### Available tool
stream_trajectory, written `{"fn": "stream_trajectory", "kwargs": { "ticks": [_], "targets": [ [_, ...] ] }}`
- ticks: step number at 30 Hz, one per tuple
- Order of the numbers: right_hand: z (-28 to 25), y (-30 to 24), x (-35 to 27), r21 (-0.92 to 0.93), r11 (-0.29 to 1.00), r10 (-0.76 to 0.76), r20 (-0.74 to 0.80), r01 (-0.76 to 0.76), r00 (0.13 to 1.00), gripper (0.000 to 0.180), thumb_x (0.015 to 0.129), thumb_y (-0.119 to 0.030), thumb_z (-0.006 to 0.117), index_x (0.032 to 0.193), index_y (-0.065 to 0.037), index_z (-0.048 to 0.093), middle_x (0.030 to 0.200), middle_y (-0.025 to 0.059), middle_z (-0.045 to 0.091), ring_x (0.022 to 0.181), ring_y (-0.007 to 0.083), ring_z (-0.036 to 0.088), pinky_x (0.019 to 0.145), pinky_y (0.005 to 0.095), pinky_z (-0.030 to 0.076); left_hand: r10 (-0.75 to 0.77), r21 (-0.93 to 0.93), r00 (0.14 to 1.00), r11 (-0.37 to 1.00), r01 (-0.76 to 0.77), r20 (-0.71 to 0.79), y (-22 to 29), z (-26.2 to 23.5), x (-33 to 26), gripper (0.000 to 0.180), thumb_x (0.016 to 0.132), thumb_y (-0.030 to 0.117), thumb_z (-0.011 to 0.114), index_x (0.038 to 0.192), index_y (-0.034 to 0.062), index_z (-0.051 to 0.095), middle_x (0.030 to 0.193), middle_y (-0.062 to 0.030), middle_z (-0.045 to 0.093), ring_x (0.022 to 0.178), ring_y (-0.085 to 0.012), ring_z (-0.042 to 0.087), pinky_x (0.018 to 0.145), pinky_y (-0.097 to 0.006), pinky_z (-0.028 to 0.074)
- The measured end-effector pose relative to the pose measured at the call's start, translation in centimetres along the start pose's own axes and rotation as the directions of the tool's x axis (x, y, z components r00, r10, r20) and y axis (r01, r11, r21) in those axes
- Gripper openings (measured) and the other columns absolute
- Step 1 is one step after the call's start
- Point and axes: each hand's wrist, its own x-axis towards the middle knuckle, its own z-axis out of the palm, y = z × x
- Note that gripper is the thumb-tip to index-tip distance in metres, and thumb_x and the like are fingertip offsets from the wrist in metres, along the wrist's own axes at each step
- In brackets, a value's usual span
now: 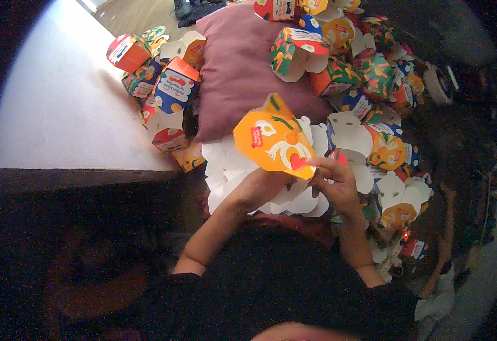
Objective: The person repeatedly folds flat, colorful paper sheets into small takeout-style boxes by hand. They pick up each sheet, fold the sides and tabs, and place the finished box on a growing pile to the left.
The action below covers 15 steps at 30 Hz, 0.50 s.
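Both hands hold a yellow-orange printed paper food carton (271, 139), partly folded, over my lap. A white egg print and a red heart show on its panel. My left hand (263, 186) grips it from below at the near edge, its fingertips hidden behind the card. At the carton's near right corner, the fingers of my right hand (336, 181) pinch the edge. Beneath the hands lies a pile of flat white carton blanks (226, 165), resting against a mauve pillow (231, 74).
Folded cartons in several colours (339, 77) heap up along the right side. More of them (174, 88) are piled at the left, beside a large white surface (72, 113). Another person's arm (446, 227) shows in the dim area at far right.
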Motion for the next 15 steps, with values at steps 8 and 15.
{"fn": "stream_trajectory", "kwargs": {
  "ticks": [8,15],
  "targets": [
    [-0.1,-0.3,-0.2,-0.402,0.896,-0.197,0.014,0.186,0.98,0.024,0.062,-0.011,0.077,0.081,-0.008,0.062,0.073,0.0027,0.058,0.069,0.0138,0.058,0.075,0.0332,0.045,0.057,-0.6,0.996,0.8,-0.008,0.062,3.1,0.8,-2.7,0.085,0.073,0.049,0.067,0.136,0.0074,0.026,0.135,-0.0143,0.037,0.123,-0.0308,0.04,0.1,-0.043,0.037],
    [1.7,-0.8,0.2,-0.571,0.8,-0.249,-0.032,0.187,0.968,0.025,0.065,-0.012,0.076,0.079,-0.006,0.055,0.081,0.0053,0.056,0.076,0.0188,0.054,0.065,0.0285,0.042,-0.049,0.283,0.96,0.95,0.129,-0.274,5.2,4.1,-5.1,0.045,0.092,0.029,0.048,0.123,-0.0021,0.042,0.118,-0.0093,0.049,0.104,-0.0171,0.046,0.09,-0.031,0.037]
  ]
}}
